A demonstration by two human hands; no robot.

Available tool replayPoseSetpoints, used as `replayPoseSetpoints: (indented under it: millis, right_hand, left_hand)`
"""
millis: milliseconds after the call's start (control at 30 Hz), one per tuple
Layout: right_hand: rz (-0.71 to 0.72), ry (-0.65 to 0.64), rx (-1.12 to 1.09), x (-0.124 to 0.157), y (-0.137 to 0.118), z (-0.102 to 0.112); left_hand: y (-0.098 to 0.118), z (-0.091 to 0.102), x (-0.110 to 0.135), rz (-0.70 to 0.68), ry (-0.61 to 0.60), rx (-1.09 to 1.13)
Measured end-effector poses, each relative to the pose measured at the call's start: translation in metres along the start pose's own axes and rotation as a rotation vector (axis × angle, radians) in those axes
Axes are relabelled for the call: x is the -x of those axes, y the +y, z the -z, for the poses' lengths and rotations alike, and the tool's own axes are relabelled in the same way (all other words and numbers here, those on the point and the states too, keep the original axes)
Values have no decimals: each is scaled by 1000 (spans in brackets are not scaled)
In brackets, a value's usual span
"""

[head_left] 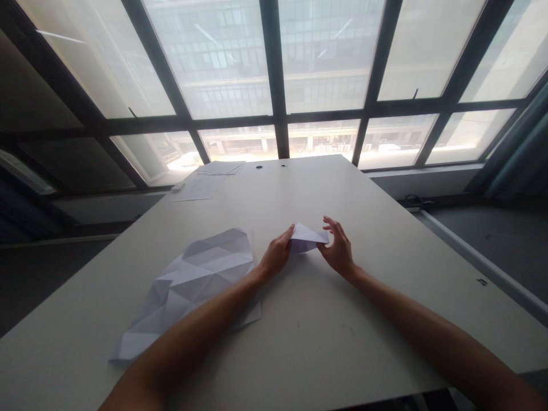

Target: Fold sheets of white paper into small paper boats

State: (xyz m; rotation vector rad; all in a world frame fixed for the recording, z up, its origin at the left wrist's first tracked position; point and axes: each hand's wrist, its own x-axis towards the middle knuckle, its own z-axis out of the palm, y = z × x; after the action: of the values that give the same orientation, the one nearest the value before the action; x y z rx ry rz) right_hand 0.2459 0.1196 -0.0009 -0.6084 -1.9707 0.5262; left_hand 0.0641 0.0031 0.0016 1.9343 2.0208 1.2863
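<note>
Left hand (276, 255) grasps the left end of a small folded white paper (306, 238) over the middle of the bench (299, 337). Right hand (338, 248) is open, its curled fingertips (326, 226) just beside the paper's right corner. A large creased white sheet (201, 285) lies under the left forearm (201, 325); loose papers (220, 167) lie at the bench's far end.

Folded paper (306, 237) on table (295, 194), between left hand (277, 255) and right hand (338, 249); left hand on its left end, right hand at its right tip. Creased sheet (192, 285) on table, 8 o'clock from folded paper, left forearm (192, 325) across it. Paper stack (220, 167) and loose sheet (199, 188) at 11 o'clock, near far table edge. Window (274, 68) beyond table, 12 o'clock.
</note>
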Motion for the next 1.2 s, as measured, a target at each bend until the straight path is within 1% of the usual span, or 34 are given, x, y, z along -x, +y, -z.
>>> replayPoseSetpoints:
  millis: [33, 100, 200, 300, 367, 467, 567, 667, 733, 833, 933, 1067, 1200]
  right_hand:
    - [-12, 17, -24, 0, 0, 0]
    - [-28, 2, -53, 0, -1, -2]
    - [-34, -116, -82, 2, 0, -5]
    - [-59, -230, -98, 5, 4, -8]
    - [-51, -251, -101, 6, 6, -9]
    - [13, -256, -125, 6, 6, -7]
    - [72, -319, -177, 6, 3, -5]
    - [87, -359, -219, 5, 1, -4]
    - [70, -361, -229, 5, 1, -4]
    - [33, -368, -227, 4, 3, -3]
    - [-3, -393, -198, 2, 6, -2]
    - [-8, -390, -119, 2, 8, -3]
    - [52, -429, 91, 3, 8, -5]
  left_hand:
    - [2, 0, 0, 18, 31, 30]
    - [6, 0, 0, 59, 70, 106]
    - [11, 0, 0, 105, 83, 264]
    - [13, 2, -1, 99, 78, 397]
    - [12, 3, -2, 95, 74, 434]
    - [9, 5, -4, 96, 40, 474]
    - [7, 5, -3, 101, -14, 495]
    - [7, 7, -1, 125, -24, 469]
    - [6, 9, 0, 143, -24, 463]
    - [2, 10, -1, 138, -55, 481]
    - [-3, 9, -2, 78, -80, 439]
    - [-4, 4, 0, -38, -75, 261]
    - [-2, 2, 3, -158, -93, 34]
